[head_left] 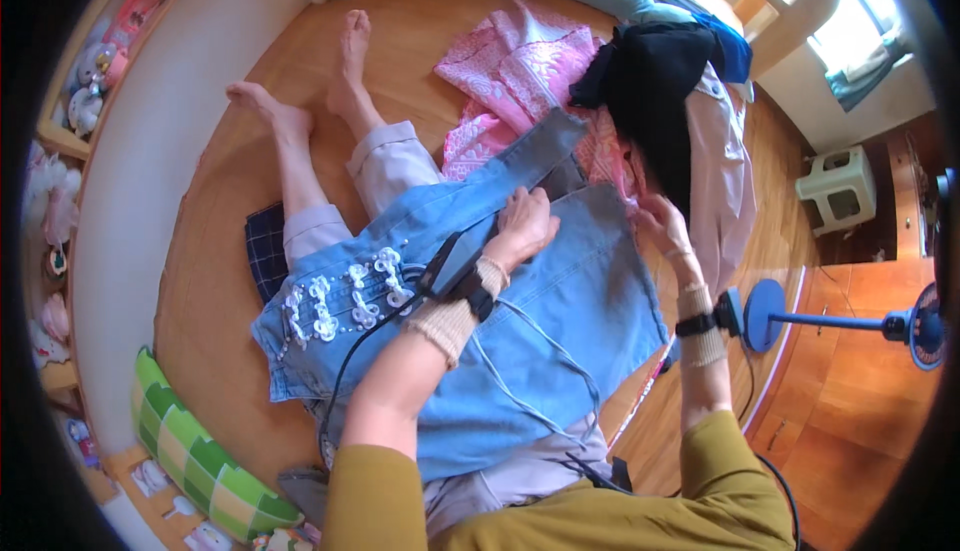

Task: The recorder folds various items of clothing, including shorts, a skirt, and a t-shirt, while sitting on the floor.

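A light-blue denim garment (540,291) lies spread over my legs, with white flower-shaped trims and small beads on its left part. Pale drawstring cords trail across it. My left hand (527,225) rests on its upper middle, fingers curled closed on a fold of the denim. At the garment's upper right corner is my right hand (662,225), thumb and fingers drawn together at the edge, where pink cloth lies just beyond. Its fingertips are partly hidden.
Pink patterned cloth (520,61), a black garment (655,71) and a pale garment (722,181) are heaped at the far right. A green checked cushion (205,451) leans at left. To the right stand a white stool (838,189) and a blue fan (925,326). Black cables run along my arms.
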`<state>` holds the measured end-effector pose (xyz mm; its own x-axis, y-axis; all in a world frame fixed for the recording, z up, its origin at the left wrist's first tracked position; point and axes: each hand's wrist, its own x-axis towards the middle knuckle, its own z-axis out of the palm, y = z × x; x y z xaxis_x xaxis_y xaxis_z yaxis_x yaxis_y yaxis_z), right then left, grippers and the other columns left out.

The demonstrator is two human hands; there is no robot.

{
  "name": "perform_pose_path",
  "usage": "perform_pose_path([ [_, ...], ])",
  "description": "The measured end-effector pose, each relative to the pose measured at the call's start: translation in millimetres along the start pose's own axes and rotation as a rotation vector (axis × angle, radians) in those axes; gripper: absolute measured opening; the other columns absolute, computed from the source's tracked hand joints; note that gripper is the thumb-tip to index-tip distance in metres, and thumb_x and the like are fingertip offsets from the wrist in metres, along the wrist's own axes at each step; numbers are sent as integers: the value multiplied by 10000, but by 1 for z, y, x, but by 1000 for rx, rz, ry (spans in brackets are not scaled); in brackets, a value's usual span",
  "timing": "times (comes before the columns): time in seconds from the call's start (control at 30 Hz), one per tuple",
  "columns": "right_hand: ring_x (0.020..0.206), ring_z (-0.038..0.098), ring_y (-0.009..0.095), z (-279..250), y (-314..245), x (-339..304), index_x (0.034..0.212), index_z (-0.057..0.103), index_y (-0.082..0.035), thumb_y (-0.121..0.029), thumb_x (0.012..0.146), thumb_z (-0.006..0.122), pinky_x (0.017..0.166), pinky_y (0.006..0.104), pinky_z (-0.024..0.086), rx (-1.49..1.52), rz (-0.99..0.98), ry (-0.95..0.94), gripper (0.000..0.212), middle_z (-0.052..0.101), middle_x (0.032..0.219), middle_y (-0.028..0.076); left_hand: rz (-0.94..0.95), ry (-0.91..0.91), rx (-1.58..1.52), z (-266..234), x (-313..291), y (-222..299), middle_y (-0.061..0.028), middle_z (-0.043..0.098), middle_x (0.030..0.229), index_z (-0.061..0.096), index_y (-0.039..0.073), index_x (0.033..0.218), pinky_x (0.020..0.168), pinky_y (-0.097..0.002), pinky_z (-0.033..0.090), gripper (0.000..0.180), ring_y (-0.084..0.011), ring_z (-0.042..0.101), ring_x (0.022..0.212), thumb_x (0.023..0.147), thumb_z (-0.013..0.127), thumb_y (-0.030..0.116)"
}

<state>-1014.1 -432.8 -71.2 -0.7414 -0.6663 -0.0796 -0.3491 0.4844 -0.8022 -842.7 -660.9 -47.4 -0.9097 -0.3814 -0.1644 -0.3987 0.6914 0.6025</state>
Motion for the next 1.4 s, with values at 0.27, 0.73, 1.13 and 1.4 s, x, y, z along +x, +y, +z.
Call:
perform_pose_path([
  [0.27, 485, 438, 50, -18, 55, -145, 850, 578, -65, -264, 891, 554, 408, 192, 333, 327, 592, 172, 206, 498, 638, -21, 77, 538, -75, -160, -104, -90, -137, 580, 911, 582, -18, 959, 764, -307, 462, 191, -255, 577, 851, 796, 591, 81],
  [0.73, 658, 408, 118, -36, 97, -154, 867, 494, -4, -23, 775, 558, 582, 272, 381, -167, 51, 147, 114, 440, 704, 9, -984, 689, -619, -93, -399, -253, -56, 551, 761, 557, -1, 877, 600, -275, 428, 311, -124, 508, 692, 855, 585, 308],
  [1.13, 651, 466, 176, -86, 118, -106, 865, 535, -28, -36, 728, 577, 607, 316, 418, -426, 53, 22, 143, 532, 722, 51, -687, 599, -1346, -84, -461, -234, -92, 607, 818, 532, 48, 950, 618, -285, 506, 274, -168, 606, 689, 887, 539, 314],
  [1.4, 894, 497, 396, 13, 5, -40, 983, 493, -31, -48, 720, 567, 784, 456, 419, -759, -365, -79, 273, 549, 921, 201, -858, 295, -1192, -42, -523, -214, -48, 600, 973, 585, -5, 1084, 799, -244, 373, 437, -122, 504, 899, 806, 650, 327],
])
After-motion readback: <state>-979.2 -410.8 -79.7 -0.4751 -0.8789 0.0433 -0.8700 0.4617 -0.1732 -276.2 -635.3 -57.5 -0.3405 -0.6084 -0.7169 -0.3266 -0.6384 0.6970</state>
